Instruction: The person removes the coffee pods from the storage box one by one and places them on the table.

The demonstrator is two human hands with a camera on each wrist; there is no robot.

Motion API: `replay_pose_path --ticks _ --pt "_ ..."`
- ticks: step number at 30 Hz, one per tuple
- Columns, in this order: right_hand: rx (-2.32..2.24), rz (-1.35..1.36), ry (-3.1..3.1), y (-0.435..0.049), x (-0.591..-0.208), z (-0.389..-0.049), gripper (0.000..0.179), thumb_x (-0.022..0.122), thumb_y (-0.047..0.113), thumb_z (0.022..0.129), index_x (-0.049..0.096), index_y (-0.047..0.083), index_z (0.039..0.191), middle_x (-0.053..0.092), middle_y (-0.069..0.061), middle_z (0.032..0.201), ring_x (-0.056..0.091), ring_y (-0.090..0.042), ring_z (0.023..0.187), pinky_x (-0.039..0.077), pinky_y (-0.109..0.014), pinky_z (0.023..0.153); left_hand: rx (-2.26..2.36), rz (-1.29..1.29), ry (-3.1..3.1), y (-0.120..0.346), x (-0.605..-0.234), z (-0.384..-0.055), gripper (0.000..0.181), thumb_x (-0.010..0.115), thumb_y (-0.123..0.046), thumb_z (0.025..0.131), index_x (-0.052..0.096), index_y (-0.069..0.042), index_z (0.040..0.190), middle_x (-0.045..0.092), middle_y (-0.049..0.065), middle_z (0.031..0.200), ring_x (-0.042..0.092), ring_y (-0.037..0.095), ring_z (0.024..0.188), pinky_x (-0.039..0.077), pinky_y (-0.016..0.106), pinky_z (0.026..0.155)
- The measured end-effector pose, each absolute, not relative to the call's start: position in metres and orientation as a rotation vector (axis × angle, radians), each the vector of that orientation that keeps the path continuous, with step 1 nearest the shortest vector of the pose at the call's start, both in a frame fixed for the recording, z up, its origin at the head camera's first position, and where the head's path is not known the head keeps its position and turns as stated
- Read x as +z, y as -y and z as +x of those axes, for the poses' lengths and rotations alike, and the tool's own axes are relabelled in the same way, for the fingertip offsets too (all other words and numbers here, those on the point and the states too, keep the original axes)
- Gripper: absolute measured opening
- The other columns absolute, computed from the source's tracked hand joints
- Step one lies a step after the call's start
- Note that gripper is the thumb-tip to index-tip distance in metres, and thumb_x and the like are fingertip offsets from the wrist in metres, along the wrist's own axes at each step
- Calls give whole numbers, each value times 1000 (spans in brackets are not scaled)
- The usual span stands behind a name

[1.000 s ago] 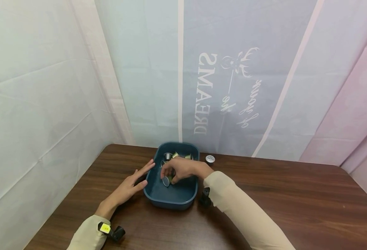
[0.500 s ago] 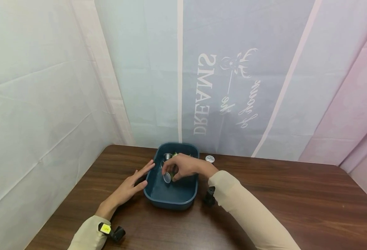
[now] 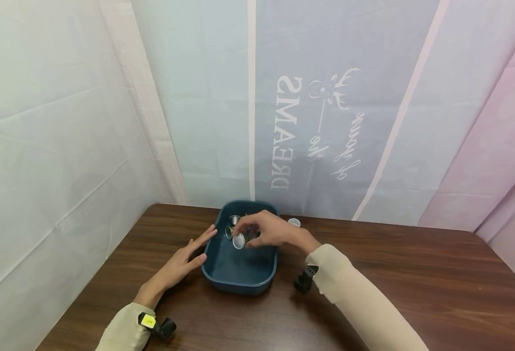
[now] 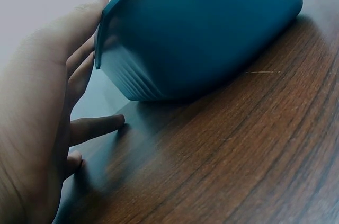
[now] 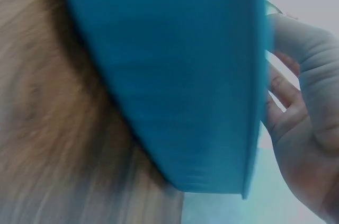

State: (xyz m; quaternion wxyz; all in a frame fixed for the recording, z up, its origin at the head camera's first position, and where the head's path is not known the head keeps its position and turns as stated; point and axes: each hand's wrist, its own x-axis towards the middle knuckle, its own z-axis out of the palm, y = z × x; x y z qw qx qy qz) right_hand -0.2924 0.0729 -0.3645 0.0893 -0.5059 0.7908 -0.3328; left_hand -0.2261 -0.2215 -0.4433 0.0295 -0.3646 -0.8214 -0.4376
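A blue plastic bin (image 3: 240,288) stands on the table with several small coffee capsules inside. Above its floor my right hand (image 3: 270,229) pinches one coffee capsule (image 3: 239,241) between thumb and fingers, its pale round lid facing me. Two more capsules show left of that hand: a silver one (image 3: 234,220) and one with a greenish rim (image 3: 228,232); any others are hidden behind the hand. My left hand (image 3: 183,261) rests against the bin's left rim, fingers extended. In the left wrist view its thumb (image 4: 87,20) touches the rim, and lower fingers reach the tabletop.
Just beyond the bin's right side, a white-topped capsule (image 3: 294,223) sits on the brown wooden table (image 3: 393,273), partly covered by the right wrist. A printed fabric curtain (image 3: 205,122) hangs right behind the table's back edge, and another pale curtain hangs at left.
My right hand has lifted the capsule off the bin's floor and drawn it up and to the right. The left hand stays in place at the rim.
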Motion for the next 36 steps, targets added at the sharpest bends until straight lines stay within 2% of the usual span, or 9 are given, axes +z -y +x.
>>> replay_pose_path --ticks 7,11,15,18,23,26,32,36 --pt "-1205 -1382 -2409 -93 -360 -293 37 77 12 83 65 22 116 64 9 112 62 -12 98 52 -37 84 -1346 -1133 2525 221 -444 -227 57 49 -9 99 27 -14 152 17 10 158 21 27 142 2 75 101" --pt "-1311 -1327 -2413 -102 -361 -292 37 76 4 81 65 14 115 65 2 110 62 -17 96 52 -43 84 -1331 -1143 2520 222 -445 -228 58 49 -9 100 27 -16 153 17 10 158 23 25 142 2 75 100" --pt "-1416 -1323 -2393 -110 -351 -283 35 75 -3 80 65 5 113 66 -8 107 62 -32 93 51 -52 81 -1326 -1160 2510 222 -446 -228 57 49 -11 100 26 -14 153 16 10 158 23 24 141 2 75 100" --pt "-1480 -1301 -2389 -117 -342 -276 34 74 -4 80 65 1 113 66 -10 107 63 -37 89 52 -52 78 -1334 -1161 2509 222 -446 -228 57 49 -11 100 26 -14 153 16 11 158 23 23 142 2 74 101" --pt "-1594 -1173 -2420 -131 -345 -273 35 75 -1 80 65 2 113 65 -8 106 65 -32 85 55 -38 69 -1337 -1149 2515 223 -446 -227 58 48 -11 100 26 -15 153 16 10 158 22 24 142 1 74 101" --pt "-1649 -1130 -2434 -137 -350 -272 35 77 0 79 65 4 112 65 -6 105 65 -31 84 54 -36 67 -1329 -1148 2517 224 -446 -227 58 48 -10 100 26 -15 153 16 9 158 21 26 142 1 74 101" --pt "-1791 -1172 -2433 -148 -359 -269 37 77 -4 77 63 -1 112 64 -11 108 62 -35 88 51 -51 78 -1333 -1153 2518 223 -444 -227 57 48 -11 100 26 -14 153 16 8 158 21 27 142 1 74 101" --pt "-1859 -1127 -2447 -155 -363 -266 37 75 -6 78 62 -3 112 63 -12 108 63 -34 88 51 -51 79 -1335 -1157 2513 222 -444 -226 57 49 -10 100 26 -14 153 16 9 158 21 26 142 1 74 101"
